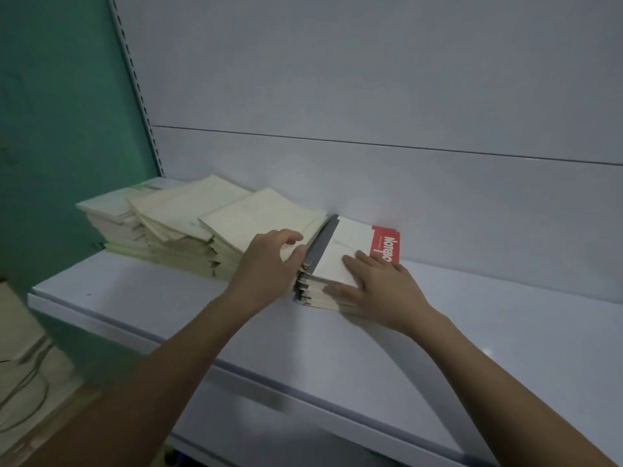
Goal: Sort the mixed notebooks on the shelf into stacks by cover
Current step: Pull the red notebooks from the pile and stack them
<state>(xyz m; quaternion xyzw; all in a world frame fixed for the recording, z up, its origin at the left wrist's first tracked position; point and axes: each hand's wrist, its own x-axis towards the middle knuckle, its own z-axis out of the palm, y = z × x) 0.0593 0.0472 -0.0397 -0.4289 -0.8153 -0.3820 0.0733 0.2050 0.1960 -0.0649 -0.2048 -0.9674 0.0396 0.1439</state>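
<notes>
While both hands work at the seam between two piles on the shelf (pixel 141 298), the gap between those piles is what the next move turns on. The left hand (pixel 269 261) has its fingers curled over the near right corner of the cream stack (pixel 259 217), thumb against the dark spines beside it, seemingly pinching the top cream notebook. The right hand (pixel 377 284) lies flat and spread on the red-banded stack (pixel 350 251), fingers straight, pressing its top cover and gripping nothing. That stack sits just right of the cream one, touching it along the grey spine edge (pixel 325 244), which runs away from the person toward the back wall. More cream notebooks fan out leftward in a loose heap (pixel 168 210). Any cream copy to be moved likely goes left, so the left hand is nearer that pile, while the right steadies its own stack.
</notes>
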